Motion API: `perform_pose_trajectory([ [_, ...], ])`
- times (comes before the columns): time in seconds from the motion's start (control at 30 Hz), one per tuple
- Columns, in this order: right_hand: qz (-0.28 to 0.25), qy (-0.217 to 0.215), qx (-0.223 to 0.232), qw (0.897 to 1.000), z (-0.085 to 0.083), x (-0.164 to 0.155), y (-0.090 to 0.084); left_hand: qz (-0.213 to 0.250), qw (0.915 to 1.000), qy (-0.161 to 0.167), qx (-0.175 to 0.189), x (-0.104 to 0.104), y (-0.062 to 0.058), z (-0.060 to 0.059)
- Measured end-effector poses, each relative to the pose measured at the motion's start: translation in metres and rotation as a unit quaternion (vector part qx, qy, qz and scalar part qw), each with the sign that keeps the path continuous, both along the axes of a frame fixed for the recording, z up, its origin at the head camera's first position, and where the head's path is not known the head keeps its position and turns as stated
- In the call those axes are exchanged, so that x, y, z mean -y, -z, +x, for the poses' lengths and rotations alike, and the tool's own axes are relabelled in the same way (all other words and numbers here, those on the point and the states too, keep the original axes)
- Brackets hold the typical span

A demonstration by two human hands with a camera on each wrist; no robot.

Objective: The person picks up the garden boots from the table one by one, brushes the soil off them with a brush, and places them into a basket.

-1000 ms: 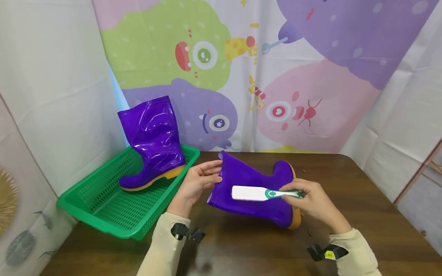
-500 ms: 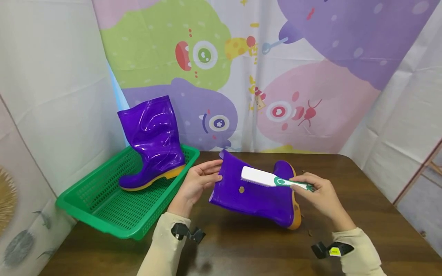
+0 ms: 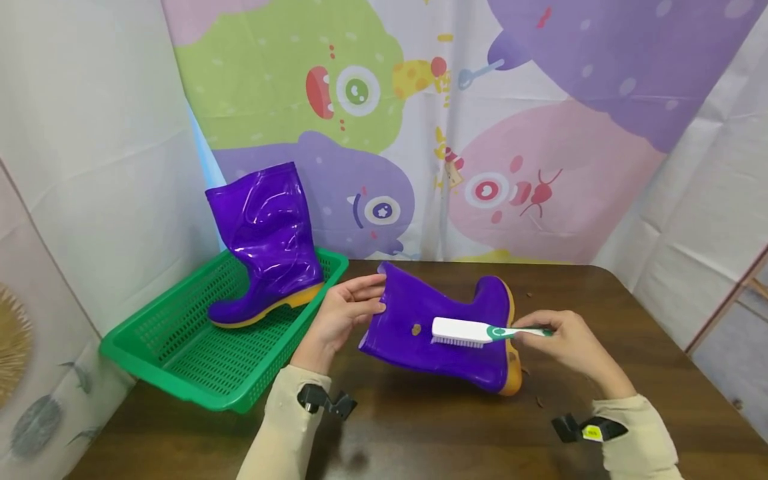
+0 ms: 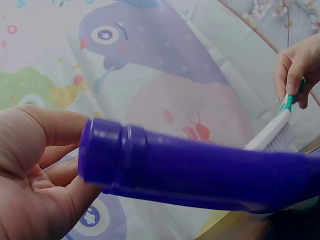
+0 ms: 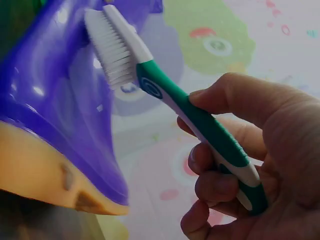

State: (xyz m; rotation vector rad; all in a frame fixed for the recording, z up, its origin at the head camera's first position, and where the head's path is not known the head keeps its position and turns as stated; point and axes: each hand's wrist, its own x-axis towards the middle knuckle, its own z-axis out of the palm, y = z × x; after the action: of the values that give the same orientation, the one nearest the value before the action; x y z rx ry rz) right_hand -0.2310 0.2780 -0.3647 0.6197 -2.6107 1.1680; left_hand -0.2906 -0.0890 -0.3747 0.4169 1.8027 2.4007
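Note:
A purple rain boot [image 3: 432,353] with a yellow sole lies on its side, shaft to the left. My left hand [image 3: 345,313] pinches the boot's top rim, fingers on one side and thumb on the other. In my right hand [image 3: 564,340] is a scrubbing brush [image 3: 462,330] with a white head and a green-and-white handle. Its white bristles point down at the boot's shaft; whether they touch it I cannot tell. A small brown spot [image 3: 417,329] shows on the shaft, left of the brush. Dark smudges mark the sole [image 5: 55,170] in the right wrist view.
At the left a green plastic basket [image 3: 168,383] holds a second purple boot [image 3: 267,233], standing tilted. Small brown bits [image 3: 539,401] lie on the dark wooden table [image 3: 420,433], right of the lying boot. A cartoon-printed curtain [image 3: 432,220] hangs behind the table.
My right hand has drawn the brush to the right, towards the sole, lifting then lowering it. The brown spot, earlier hidden under the brush, is now exposed. My left hand keeps its hold.

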Motion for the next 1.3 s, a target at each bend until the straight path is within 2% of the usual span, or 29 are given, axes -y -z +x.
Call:
perform_pose_trajectory([
  [0.1,0.001,0.016,-0.029,0.999,0.001,-0.005,-0.002,0.009,1.0,0.003,0.002,-0.001,0.0,-0.001],
  [0.2,-0.027,0.02,-0.054,0.998,-0.001,0.002,0.001,0.015,0.9999,0.004,0.0,-0.002,0.0,-0.001],
  [0.27,-0.049,0.018,-0.055,0.997,-0.003,0.011,0.004,0.014,0.9999,0.006,-0.005,-0.003,0.0,-0.001],
  [0.37,-0.085,0.009,-0.014,0.996,-0.005,0.024,0.009,0.01,0.9999,0.003,-0.012,-0.003,-0.001,0.0],
  [0.5,-0.105,-0.007,0.049,0.993,-0.005,0.028,0.013,0.002,0.9999,0.001,-0.014,-0.003,-0.002,0.002],
  [0.67,-0.094,-0.049,0.068,0.992,-0.005,0.02,0.012,-0.007,0.9998,0.01,-0.018,-0.002,-0.002,0.002],
  [0.8,-0.073,-0.072,0.051,0.993,-0.004,0.015,0.008,-0.003,0.9998,0.013,-0.017,-0.001,-0.002,0.002],
  [0.93,-0.057,-0.075,0.03,0.995,-0.001,0.007,-0.001,0.004,0.9999,0.009,-0.012,-0.002,-0.002,0.001],
  [1.03,-0.029,-0.055,0.017,0.998,0.002,-0.002,-0.007,0.007,0.9999,0.004,-0.012,-0.002,-0.001,-0.001],
  [1.17,0.011,-0.003,-0.012,1.0,0.004,-0.01,-0.01,0.012,0.9999,0.0,-0.009,-0.001,0.0,-0.001],
  [1.3,-0.012,-0.003,-0.046,0.999,0.002,-0.006,-0.005,0.019,0.9998,0.003,-0.007,-0.001,0.0,0.0],
])
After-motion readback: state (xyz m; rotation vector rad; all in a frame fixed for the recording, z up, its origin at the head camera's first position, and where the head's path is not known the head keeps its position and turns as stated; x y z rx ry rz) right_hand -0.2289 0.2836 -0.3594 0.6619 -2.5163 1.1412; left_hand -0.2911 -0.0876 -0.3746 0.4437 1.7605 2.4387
